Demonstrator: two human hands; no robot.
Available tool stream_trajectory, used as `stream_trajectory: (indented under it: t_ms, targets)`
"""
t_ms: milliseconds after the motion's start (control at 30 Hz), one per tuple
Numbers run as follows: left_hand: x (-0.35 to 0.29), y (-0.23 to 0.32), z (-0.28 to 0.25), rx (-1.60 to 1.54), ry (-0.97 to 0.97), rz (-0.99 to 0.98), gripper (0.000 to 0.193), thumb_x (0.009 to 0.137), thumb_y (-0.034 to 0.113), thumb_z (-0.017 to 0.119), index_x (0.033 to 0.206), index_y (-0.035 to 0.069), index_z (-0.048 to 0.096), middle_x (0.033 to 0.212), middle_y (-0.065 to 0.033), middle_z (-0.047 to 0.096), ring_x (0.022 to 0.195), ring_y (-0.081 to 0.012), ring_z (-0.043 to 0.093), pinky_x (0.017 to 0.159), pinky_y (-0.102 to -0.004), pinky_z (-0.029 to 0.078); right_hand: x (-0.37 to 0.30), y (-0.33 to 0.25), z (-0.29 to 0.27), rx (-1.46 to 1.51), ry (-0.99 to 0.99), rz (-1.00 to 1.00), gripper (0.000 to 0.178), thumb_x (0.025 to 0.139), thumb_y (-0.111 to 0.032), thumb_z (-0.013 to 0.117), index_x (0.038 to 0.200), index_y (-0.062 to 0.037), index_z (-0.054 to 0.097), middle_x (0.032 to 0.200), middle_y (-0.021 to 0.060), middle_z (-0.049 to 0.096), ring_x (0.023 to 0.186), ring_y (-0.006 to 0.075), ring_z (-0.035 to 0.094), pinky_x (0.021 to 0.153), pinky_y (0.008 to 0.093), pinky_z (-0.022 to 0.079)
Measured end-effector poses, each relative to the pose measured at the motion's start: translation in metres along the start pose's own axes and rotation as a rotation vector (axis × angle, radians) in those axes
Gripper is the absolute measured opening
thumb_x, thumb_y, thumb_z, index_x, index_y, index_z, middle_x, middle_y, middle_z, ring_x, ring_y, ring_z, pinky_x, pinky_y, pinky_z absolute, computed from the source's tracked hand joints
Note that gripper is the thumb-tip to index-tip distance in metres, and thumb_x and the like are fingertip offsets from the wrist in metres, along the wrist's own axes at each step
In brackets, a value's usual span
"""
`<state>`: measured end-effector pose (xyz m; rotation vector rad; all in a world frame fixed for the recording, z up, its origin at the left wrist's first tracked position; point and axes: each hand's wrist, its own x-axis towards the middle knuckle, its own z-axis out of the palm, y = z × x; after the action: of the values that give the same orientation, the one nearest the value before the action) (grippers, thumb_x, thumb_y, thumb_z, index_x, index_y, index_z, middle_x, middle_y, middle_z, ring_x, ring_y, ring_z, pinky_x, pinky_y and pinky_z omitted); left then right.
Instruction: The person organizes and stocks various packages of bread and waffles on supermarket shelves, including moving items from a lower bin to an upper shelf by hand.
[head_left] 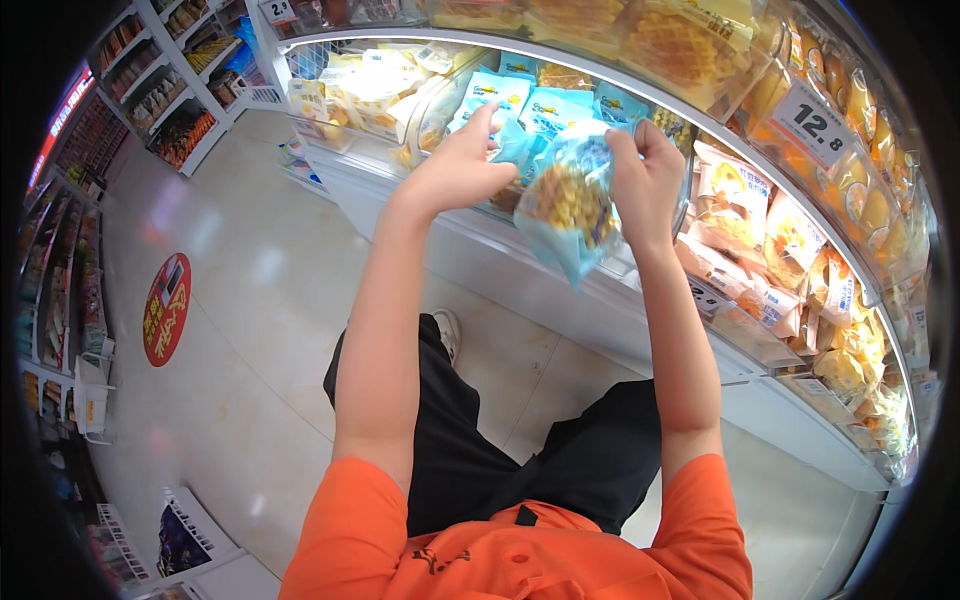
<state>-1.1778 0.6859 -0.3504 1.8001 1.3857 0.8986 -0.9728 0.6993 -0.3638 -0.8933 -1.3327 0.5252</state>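
Observation:
My right hand [645, 185] is closed on the top corner of a blue packet of baked snack [572, 205], which hangs in front of the lit shelf. Through its clear side a golden, crumbly-looking food shows; the packet is slightly blurred. My left hand [465, 165] holds nothing, its fingers apart, left of that packet and over the shelf's front edge. Just beyond it, several similar blue packets [500, 92] stand in a clear bin. The packets directly behind the held one are partly hidden.
Yellow-and-white packets [375, 85] fill the bin to the left. Pink-and-white bread packets [735, 190] lie to the right. An upper shelf with waffle-like packs [690, 45] and a price card [812, 122] overhangs the bins. Other store shelves [165, 85] stand across the aisle floor [250, 270].

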Motion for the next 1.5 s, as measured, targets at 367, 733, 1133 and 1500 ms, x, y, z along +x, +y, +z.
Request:
stream_trajectory:
  t_ms: [367,733,1133,1500]
  targets:
    - [0.0,-0.002,-0.003,0.037,0.173,0.012,0.117,0.045,0.032,0.081,0.139,-0.01,0.024,0.128,-0.0246,0.049,0.116,-0.0312,0.052,0.096,-0.0338,0.043,0.016,-0.015,0.078,0.409,-0.441,0.338,0.022,0.087,-0.022,0.063,0.079,-0.0032,0.055,0.067,-0.0011,0.052,0.061,0.008,0.046,0.055,0.0246,0.037]
    - [0.018,-0.021,-0.023,-0.829,0.337,-0.076,0.065,0.053,-0.001,0.053,0.117,0.0,0.04,0.086,-0.0093,0.053,0.077,-0.0201,0.053,0.066,-0.031,0.047,0.021,-0.002,0.053,0.087,-0.688,0.456,0.08,0.069,-0.042,0.077,0.127,0.0014,0.044,0.107,0.0148,0.059,0.098,0.0184,0.054,0.083,0.0316,0.042]
    - [0.043,-0.058,-0.022,0.391,0.714,0.121,0.063,0.069,0.016,0.068,0.121,-0.001,0.037,0.115,-0.0242,0.048,0.106,-0.0393,0.052,0.089,-0.0432,0.045,0.048,0.037,0.12,-0.321,-0.613,0.2,0.062,0.055,-0.041,0.081,0.092,-0.0009,0.052,0.078,0.0093,0.059,0.072,0.019,0.059,0.065,0.0301,0.048]
    - [0.041,-0.044,0.018,0.71,0.685,0.095,0.081,0.066,0.031,0.074,0.124,0.0,0.027,0.127,-0.0281,0.029,0.121,-0.0426,0.031,0.101,-0.0519,0.031,0.12,0.095,0.05,-0.581,-0.224,0.242,0.045,0.089,-0.032,0.056,0.123,-0.0029,0.054,0.128,0.0131,0.054,0.115,0.0262,0.051,0.098,0.039,0.04]
